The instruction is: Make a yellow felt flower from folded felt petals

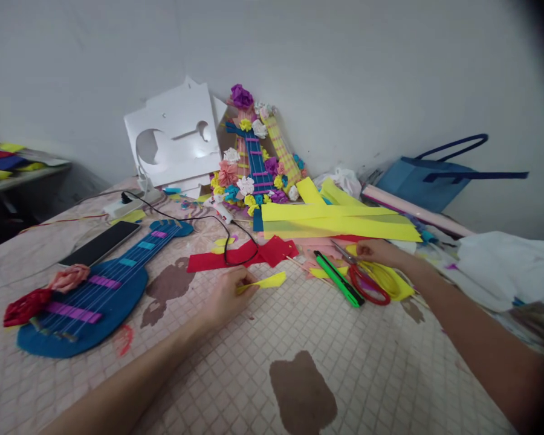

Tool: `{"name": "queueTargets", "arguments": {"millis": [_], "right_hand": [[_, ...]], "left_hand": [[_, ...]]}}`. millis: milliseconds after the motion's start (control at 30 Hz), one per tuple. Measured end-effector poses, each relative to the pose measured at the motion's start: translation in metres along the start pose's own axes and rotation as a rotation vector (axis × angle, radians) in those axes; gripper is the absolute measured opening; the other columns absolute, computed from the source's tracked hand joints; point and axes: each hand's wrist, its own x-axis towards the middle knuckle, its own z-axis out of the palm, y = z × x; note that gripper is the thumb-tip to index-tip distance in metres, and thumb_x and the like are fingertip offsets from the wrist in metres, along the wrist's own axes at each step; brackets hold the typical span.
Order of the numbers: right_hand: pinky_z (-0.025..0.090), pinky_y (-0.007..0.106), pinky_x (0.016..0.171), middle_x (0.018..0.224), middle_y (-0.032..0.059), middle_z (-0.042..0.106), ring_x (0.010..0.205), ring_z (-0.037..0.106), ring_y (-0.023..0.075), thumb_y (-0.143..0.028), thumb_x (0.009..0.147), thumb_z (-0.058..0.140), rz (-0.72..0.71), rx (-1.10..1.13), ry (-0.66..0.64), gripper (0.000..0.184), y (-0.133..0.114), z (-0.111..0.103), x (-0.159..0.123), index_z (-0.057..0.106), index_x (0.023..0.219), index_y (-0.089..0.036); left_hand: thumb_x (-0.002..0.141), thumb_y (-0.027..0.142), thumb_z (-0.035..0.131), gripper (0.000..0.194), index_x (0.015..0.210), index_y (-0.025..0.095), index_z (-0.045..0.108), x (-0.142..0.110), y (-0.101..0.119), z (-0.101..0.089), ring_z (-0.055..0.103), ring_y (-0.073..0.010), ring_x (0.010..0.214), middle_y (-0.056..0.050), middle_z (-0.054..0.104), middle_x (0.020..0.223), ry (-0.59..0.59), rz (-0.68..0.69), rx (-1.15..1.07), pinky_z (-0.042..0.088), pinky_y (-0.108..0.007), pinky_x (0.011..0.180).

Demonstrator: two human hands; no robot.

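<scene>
My left hand [229,295] is closed in a pinch on a small strip of yellow crepe paper [272,281], held just above the tabletop. Farther right, my right hand [381,251] has its fingers curled together beside the scissors [369,290] and more yellow paper [403,289]. What those fingers hold, if anything, I cannot make out. The red-handled scissors lie with their blades toward the back left. Next to them rests a green utility knife [340,280]. Red crepe paper [217,260] lies behind my left hand, with a black cord across it.
A blue toy guitar [122,275] with paper roses lies at left beside a black phone-like slab [102,243]. Behind are a glue gun [222,210], flower-covered guitars [256,160], yellow sheets [335,222] and a white cut-out board [176,139]. A blue bag [426,181] stands back right.
</scene>
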Motion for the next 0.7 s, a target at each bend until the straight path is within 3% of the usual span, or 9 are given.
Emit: {"name": "queueTargets", "arguments": {"millis": [200, 433, 567, 633, 700], "right_hand": [[0.041, 0.028, 0.059, 0.063, 0.0022, 0.062, 0.062, 0.056, 0.0185, -0.042, 0.066, 0.06, -0.024, -0.005, -0.046, 0.024, -0.003, -0.004, -0.002, 0.056, 0.063, -0.019], [0.037, 0.026, 0.055, 0.056, -0.0014, 0.058, 0.056, 0.051, 0.0155, -0.034, 0.064, 0.062, -0.028, -0.026, -0.04, 0.018, 0.001, -0.004, 0.008, 0.056, 0.055, -0.019], [0.039, 0.026, 0.055, 0.057, -0.0022, 0.058, 0.056, 0.052, 0.0141, -0.029, 0.068, 0.066, -0.04, -0.021, -0.007, 0.02, 0.005, 0.001, 0.01, 0.057, 0.055, -0.017], [0.046, 0.028, 0.06, 0.07, -0.0006, 0.062, 0.063, 0.057, 0.0144, -0.031, 0.076, 0.065, -0.034, -0.008, 0.048, 0.017, 0.008, 0.004, 0.009, 0.063, 0.07, -0.015], [0.051, 0.033, 0.07, 0.094, 0.0035, 0.064, 0.079, 0.061, 0.0164, -0.033, 0.086, 0.058, -0.018, 0.017, 0.189, 0.022, 0.01, 0.007, 0.009, 0.062, 0.096, -0.014]], "left_hand": [[0.078, 0.024, 0.056, 0.01, 0.073, 0.016, 0.06, -0.002, 0.005, -0.004, 0.056, -0.0134, 0.067, -0.003, 0.062, 0.073, 0.009, 0.025, -0.012, 0.043, -0.024, 0.063], [0.077, 0.023, 0.058, 0.009, 0.073, 0.016, 0.061, -0.002, 0.006, -0.004, 0.057, -0.0132, 0.067, -0.003, 0.064, 0.073, 0.005, 0.008, -0.028, 0.043, -0.024, 0.063], [0.076, 0.026, 0.06, 0.012, 0.071, 0.015, 0.061, 0.0, 0.004, -0.004, 0.055, -0.0131, 0.065, -0.002, 0.063, 0.07, 0.002, -0.065, -0.122, 0.042, -0.023, 0.061], [0.076, 0.028, 0.06, 0.014, 0.072, 0.014, 0.061, 0.0, 0.003, -0.004, 0.054, -0.0124, 0.063, -0.002, 0.062, 0.069, -0.017, -0.115, -0.207, 0.042, -0.023, 0.058], [0.075, 0.028, 0.061, 0.015, 0.072, 0.014, 0.06, 0.001, 0.003, -0.004, 0.054, -0.0116, 0.062, -0.002, 0.061, 0.068, -0.034, -0.143, -0.268, 0.041, -0.022, 0.057]]}}
